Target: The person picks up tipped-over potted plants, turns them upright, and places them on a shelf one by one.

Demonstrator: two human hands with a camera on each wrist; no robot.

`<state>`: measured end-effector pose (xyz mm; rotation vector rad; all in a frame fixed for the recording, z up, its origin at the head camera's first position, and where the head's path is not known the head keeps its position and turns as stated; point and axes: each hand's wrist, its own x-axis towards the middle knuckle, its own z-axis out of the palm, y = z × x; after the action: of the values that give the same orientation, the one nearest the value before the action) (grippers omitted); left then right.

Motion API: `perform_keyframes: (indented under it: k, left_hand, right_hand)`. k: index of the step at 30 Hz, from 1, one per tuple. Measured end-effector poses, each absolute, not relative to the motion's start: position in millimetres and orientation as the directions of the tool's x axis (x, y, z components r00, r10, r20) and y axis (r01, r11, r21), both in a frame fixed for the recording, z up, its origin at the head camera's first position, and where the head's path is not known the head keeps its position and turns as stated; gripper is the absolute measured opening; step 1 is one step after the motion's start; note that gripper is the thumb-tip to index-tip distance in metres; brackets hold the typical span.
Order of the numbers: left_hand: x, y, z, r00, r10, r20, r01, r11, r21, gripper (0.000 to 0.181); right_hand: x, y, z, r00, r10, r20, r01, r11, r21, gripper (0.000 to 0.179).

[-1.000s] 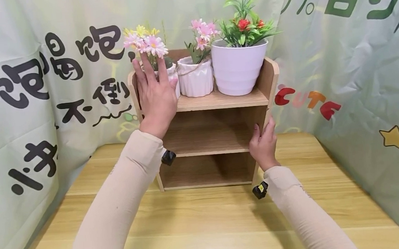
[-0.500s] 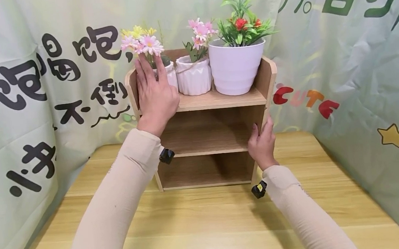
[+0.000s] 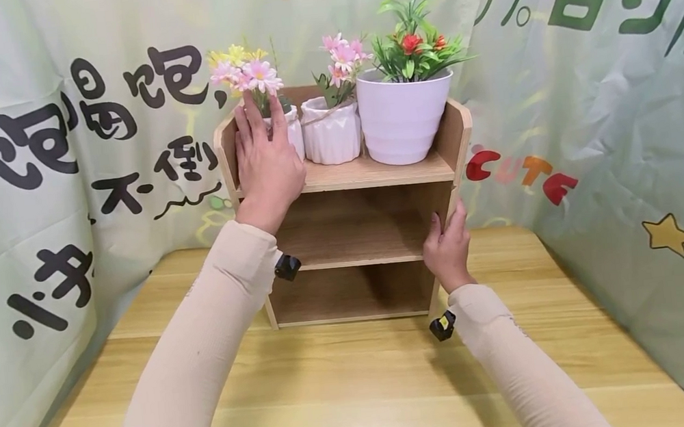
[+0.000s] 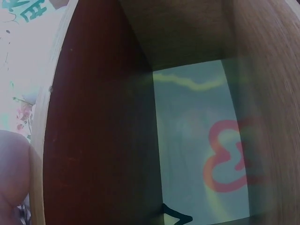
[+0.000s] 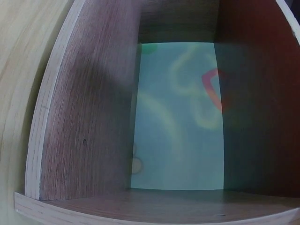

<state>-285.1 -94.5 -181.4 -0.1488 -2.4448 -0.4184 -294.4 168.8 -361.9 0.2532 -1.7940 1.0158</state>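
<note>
A wooden three-tier shelf point(image 3: 355, 226) stands on the table with three potted artificial plants on its top tier. My left hand point(image 3: 269, 162) lies with straight fingers in front of the left white pot point(image 3: 295, 132), fingertips just under its pink and yellow flowers point(image 3: 251, 71); the hand hides most of that pot. A fingertip point(image 4: 13, 168) shows at the board edge in the left wrist view. My right hand point(image 3: 449, 248) grips the shelf's right side panel at middle-tier height, thumb and fingers on either side of its front edge.
Beside the left pot stand a ribbed white pot point(image 3: 331, 132) with pink flowers and a larger white pot point(image 3: 403, 118) with red flowers. A light wooden table point(image 3: 359, 390) extends in front. Printed cloth point(image 3: 614, 146) hangs behind and at both sides.
My left hand has slid slightly downward, its thumb dropping from the left pot's side toward the top board's front edge. My right hand stays at the side panel.
</note>
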Motion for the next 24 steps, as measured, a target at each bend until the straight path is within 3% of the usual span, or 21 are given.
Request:
perform_keyframes:
  k: [7, 16, 20, 24]
  left_hand:
    - [-278.8, -98.0, -188.4, -0.731, 0.025, 0.681, 0.249, 0.940, 0.233, 0.063]
    - [-263.1, -107.5, -202.5, -0.709, 0.049, 0.703, 0.310, 0.918, 0.249, 0.066]
    - [-249.4, -111.3, -215.4, -0.649, 0.050, 0.759, 0.402, 0.869, 0.287, 0.072]
    - [-232.1, -115.6, -230.8, -0.544, 0.057, 0.837, 0.518, 0.807, 0.282, 0.069]
  right_hand:
    - [-293.1, 167.4, -363.5, -0.439, 0.286, 0.852, -0.594, 0.619, -0.514, 0.045]
    - [-292.7, 168.4, -362.8, -0.426, 0.261, 0.866, -0.602, 0.633, -0.487, 0.044]
    - [-288.0, 169.5, -363.8, -0.443, 0.232, 0.866, -0.612, 0.628, -0.481, 0.043]
    - [-279.5, 172.8, -364.6, -0.500, 0.192, 0.844, -0.600, 0.626, -0.498, 0.041]
